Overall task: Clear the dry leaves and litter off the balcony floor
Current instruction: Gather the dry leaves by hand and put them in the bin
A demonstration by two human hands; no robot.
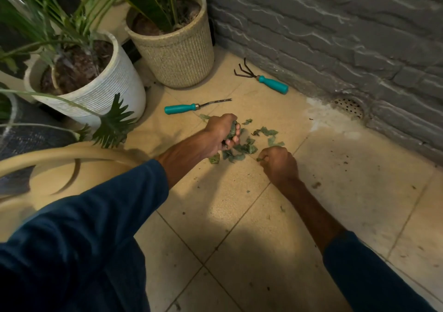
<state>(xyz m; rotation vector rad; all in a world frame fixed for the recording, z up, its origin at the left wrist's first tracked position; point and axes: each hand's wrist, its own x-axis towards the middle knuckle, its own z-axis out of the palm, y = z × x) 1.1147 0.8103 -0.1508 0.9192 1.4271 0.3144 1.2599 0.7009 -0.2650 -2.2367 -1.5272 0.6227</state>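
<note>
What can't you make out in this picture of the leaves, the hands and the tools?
- Left hand: its closed fingers hide how many leaves it holds.
- Right hand: seen from the back, so its grip is hidden apart from a leaf tip.
- Floor specks: too small to identify.
- White pot plant: blurred, cut off at the top edge.

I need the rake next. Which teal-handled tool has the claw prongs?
The hand rake beside the grey wall; the other tool has one thin straight shaft.
</note>
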